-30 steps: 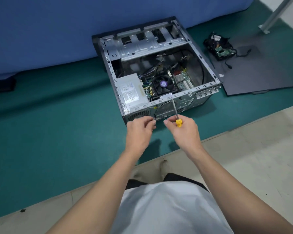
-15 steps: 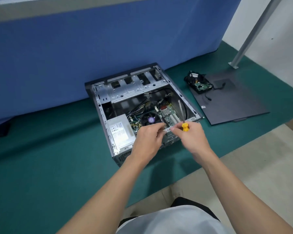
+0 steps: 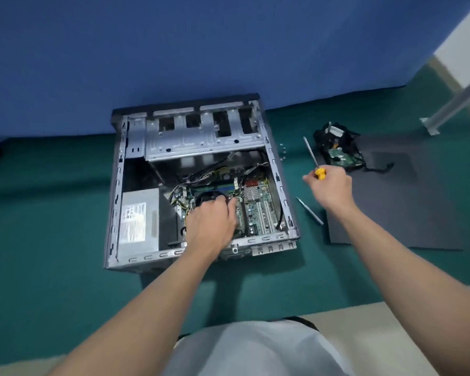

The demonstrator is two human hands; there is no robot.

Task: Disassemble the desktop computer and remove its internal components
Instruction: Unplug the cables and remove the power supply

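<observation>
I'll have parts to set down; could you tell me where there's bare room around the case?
Free: the green mat left of the computer case, and the dark panel's near half. Crowded: between case and panel: screws, a metal rod, the right hand with the screwdriver.

one view only: a wide-angle camera on the person's head, looking forward and steeply down. the open computer case (image 3: 204, 147) lies near, just above centre; the blue panel (image 3: 174, 50) fills 12 o'clock, the person's shirt (image 3: 255, 351) 6 o'clock. the right edge seems bowed, perhaps lens warp.
</observation>
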